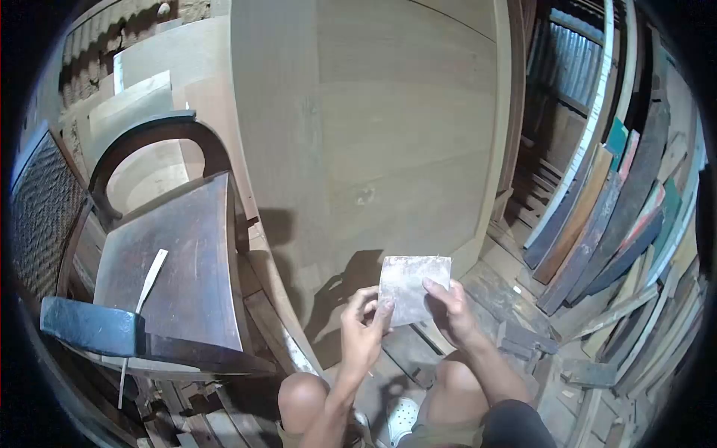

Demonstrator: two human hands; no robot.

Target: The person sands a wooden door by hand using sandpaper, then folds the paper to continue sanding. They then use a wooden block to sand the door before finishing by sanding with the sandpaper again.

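A small, roughly square sheet of worn sandpaper (405, 280), whitish and blotchy on its visible side, is held up between my two hands. My left hand (364, 321) pinches its lower left edge, thumb on the face and fingers curled at the side. At the right edge, my right hand (452, 312) has its thumb pressed on the face; the other fingers are mostly hidden behind the sheet. Just beyond stands a large pale wooden panel (373, 142), upright, with shadows cast on its lower part. A small rough patch shows on its surface.
On the left stands a dark wooden chair (175, 261) with a blue block-shaped object (89, 326) and a thin white strip (152, 280) on it. Several boards (579, 216) lean at the right. Wood offcuts (590, 372) lie on the floor around my legs.
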